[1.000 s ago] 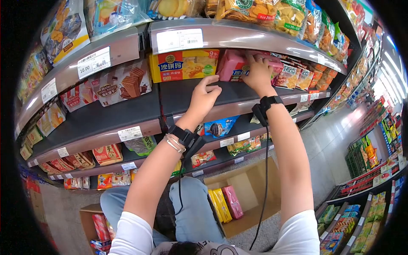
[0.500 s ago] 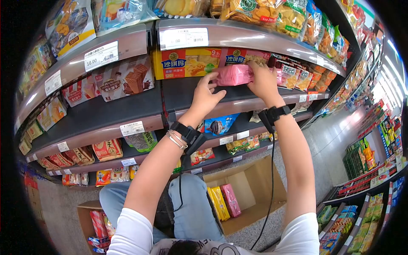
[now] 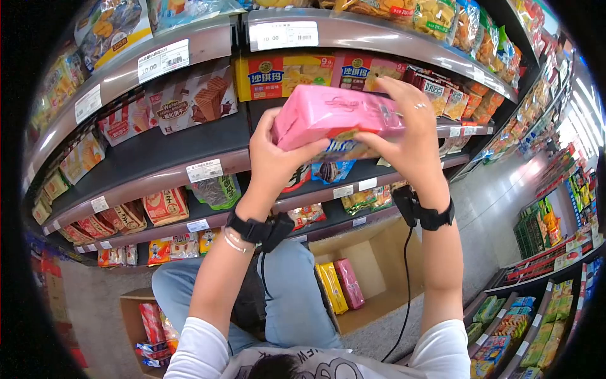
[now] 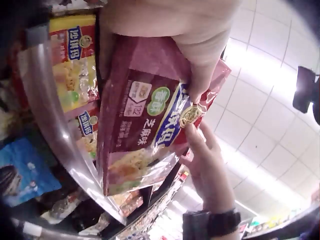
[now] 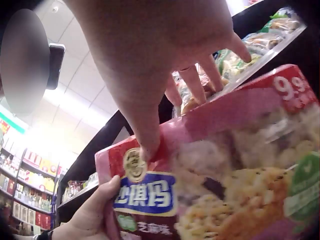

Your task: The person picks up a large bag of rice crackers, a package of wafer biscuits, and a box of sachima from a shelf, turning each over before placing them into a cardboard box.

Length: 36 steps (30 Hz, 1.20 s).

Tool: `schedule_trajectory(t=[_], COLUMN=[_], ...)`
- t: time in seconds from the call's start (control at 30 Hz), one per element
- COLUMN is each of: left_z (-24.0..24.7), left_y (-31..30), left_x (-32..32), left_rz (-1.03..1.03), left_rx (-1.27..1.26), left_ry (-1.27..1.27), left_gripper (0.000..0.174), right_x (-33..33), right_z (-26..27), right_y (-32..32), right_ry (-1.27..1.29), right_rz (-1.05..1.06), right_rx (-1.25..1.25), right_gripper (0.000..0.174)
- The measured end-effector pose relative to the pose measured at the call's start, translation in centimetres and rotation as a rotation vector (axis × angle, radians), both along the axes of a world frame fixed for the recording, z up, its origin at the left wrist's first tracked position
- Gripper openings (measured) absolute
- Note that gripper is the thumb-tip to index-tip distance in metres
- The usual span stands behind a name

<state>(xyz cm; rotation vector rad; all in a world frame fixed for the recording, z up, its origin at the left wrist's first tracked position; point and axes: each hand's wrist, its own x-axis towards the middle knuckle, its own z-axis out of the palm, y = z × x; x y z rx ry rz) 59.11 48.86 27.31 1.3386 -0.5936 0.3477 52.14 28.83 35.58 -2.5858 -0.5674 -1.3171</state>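
Observation:
Both hands hold a pink pack of sachima [image 3: 341, 114] in front of the shelf, its printed front turned down in the head view. At its left end, my left hand [image 3: 278, 151] grips with the thumb across the front. The thumb of my right hand [image 3: 413, 129] presses the front near the other end, while its fingers reach over the far side. Sesame lettering and a blue label show on the pack [image 4: 135, 120] in the left wrist view. A red 9.9 corner of the pack [image 5: 240, 150] appears in the right wrist view.
Behind stand a yellow sachima pack [image 3: 290, 79] and another pink one [image 3: 369, 66] on the shelf. Wafer packs [image 3: 189, 98] sit to their left. Below, an open cardboard box [image 3: 379, 265] contains a yellow pack [image 3: 331, 287] and a pink pack [image 3: 349, 284]. Another box [image 3: 129, 316] lies left.
The right hand has drawn the pink pack off the shelf toward the body and tipped it. The left hand, earlier beside it with nothing held, now grips its left end.

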Motion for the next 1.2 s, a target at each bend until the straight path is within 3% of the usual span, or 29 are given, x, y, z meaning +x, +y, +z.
schedule_trajectory(t=[0.03,0.17,0.27,0.33,0.37,0.4,0.47,0.57,0.8,0.93,1.2], left_z=[-0.8,-3.7,-6.3,-8.5,-9.7,-10.9,-12.4,-12.8,-15.3,-17.0,-16.8], left_y=[0.7,3.5,5.5,7.1,7.9,8.7,10.6,14.0,20.7,23.1,24.7], left_x=[-0.8,-4.3,-6.0,-6.9,-7.2,-7.7,-8.6,-10.7,-14.2,-14.9,-16.1], left_rz=[-0.051,-0.196,-0.240,-0.251,-0.253,-0.257,-0.282,-0.288,-0.398,-0.402,-0.398], left_rx=[-0.055,-0.239,-0.310,-0.337,-0.350,-0.362,-0.363,-0.282,-0.181,-0.192,-0.218], left_ry=[0.074,0.409,0.586,0.691,0.747,0.806,0.875,1.011,1.032,1.158,1.130], left_gripper=[0.053,0.045,0.041,0.041,0.042,0.043,0.045,0.045,0.055,0.055,0.050], right_x=[-0.4,-3.0,-5.3,-5.9,-6.2,-6.9,-7.9,-9.7,-12.8,-13.3,-14.0], right_z=[-1.2,-7.7,-12.3,-16.5,-17.9,-18.5,-21.1,-22.2,-22.5,-23.3,-22.0], right_y=[-0.6,-1.7,-1.0,-1.1,-0.2,0.2,1.9,4.4,8.7,10.5,12.9], right_ry=[0.004,-0.027,0.090,0.352,0.455,0.709,0.841,0.959,1.128,1.185,1.199], right_rz=[-0.028,-0.160,-0.207,0.015,0.241,0.346,0.416,0.420,0.485,0.452,0.415], right_rx=[0.037,0.287,0.527,0.956,1.182,1.290,1.475,1.566,1.870,1.835,1.875], right_gripper=[0.081,0.086,0.083,0.079,0.070,0.060,0.051,0.049,0.046,0.047,0.048])
